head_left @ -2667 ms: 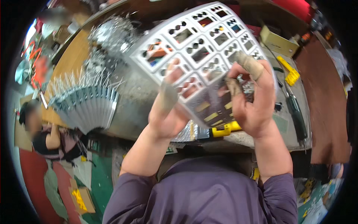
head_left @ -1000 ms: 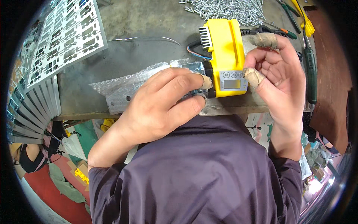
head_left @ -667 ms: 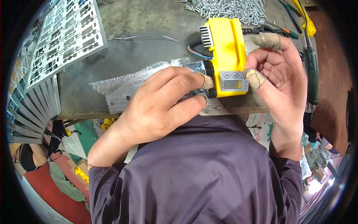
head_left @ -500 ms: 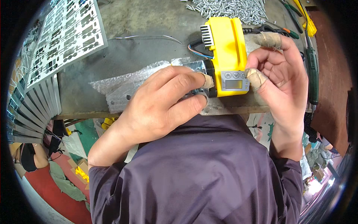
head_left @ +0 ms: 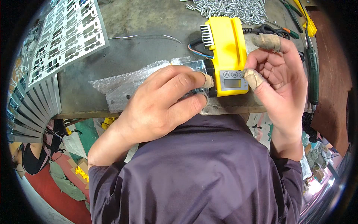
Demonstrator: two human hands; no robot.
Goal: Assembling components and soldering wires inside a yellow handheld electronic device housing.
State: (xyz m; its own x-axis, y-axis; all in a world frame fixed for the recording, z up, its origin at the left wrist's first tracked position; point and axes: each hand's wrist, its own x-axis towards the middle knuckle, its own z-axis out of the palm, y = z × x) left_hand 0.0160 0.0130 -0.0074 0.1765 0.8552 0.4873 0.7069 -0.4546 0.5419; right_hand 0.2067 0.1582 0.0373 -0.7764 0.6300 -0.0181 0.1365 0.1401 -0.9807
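Note:
A yellow plastic device housing (head_left: pixel 225 44) lies on the workbench, with a grey button panel (head_left: pixel 233 79) and small display on its near end. A black collar joins it to a shiny metal part (head_left: pixel 196 66) on the left. My left hand (head_left: pixel 164 99) is closed around that metal part, taped index finger and thumb near the collar. My right hand (head_left: pixel 278 71) is at the panel's right edge. Its taped thumb and a curled finger come together there, while the taped index finger stays raised. Whether something thin is pinched between them is too small to tell.
Clear bubble wrap (head_left: pixel 115 87) lies under my left hand. Loose screws (head_left: pixel 227 9) are heaped at the back. Perforated metal sheets (head_left: pixel 69 39) stand at left. A green-handled screwdriver (head_left: pixel 313 74) hangs on the right. Thin wires (head_left: pixel 199 52) and a black cable (head_left: pixel 268 29) run by the housing.
My right thumb has shifted slightly left, further over the panel's edge. The left hand and the device have hardly moved. At lower left, another person's arm has shifted.

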